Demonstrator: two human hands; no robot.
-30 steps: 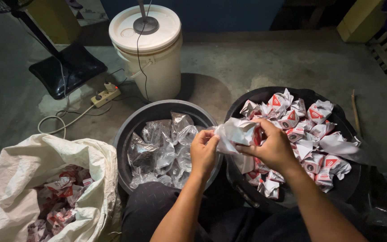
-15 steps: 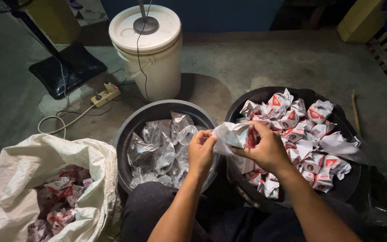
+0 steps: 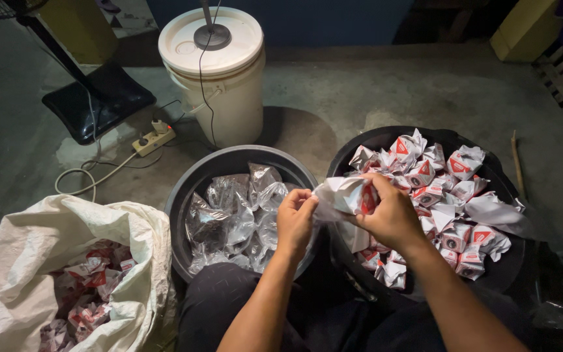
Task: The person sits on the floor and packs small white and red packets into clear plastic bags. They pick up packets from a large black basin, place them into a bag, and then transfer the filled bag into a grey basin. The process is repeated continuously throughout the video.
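Observation:
Both hands hold one crumpled white-and-red carton (image 3: 345, 195) above the gap between two black tubs. My left hand (image 3: 296, 218) pinches its left end. My right hand (image 3: 389, 215) grips its right side, fingers curled over it. The right tub (image 3: 366, 140) is heaped with several flattened white-and-red cartons (image 3: 451, 195). The left tub (image 3: 193, 179) holds several crumpled silvery foil liners (image 3: 232, 215).
A white woven sack (image 3: 47, 241) at lower left holds more red-and-white cartons. A white lidded bucket (image 3: 213, 72) stands behind the tubs, with a power strip (image 3: 154, 139) and cable on the concrete floor. A fan base (image 3: 96, 98) sits at upper left. My dark-trousered knees are below.
The carton has shifted slightly in my hands; my left fingers have closed tighter on its left end. The tubs and sack are unchanged.

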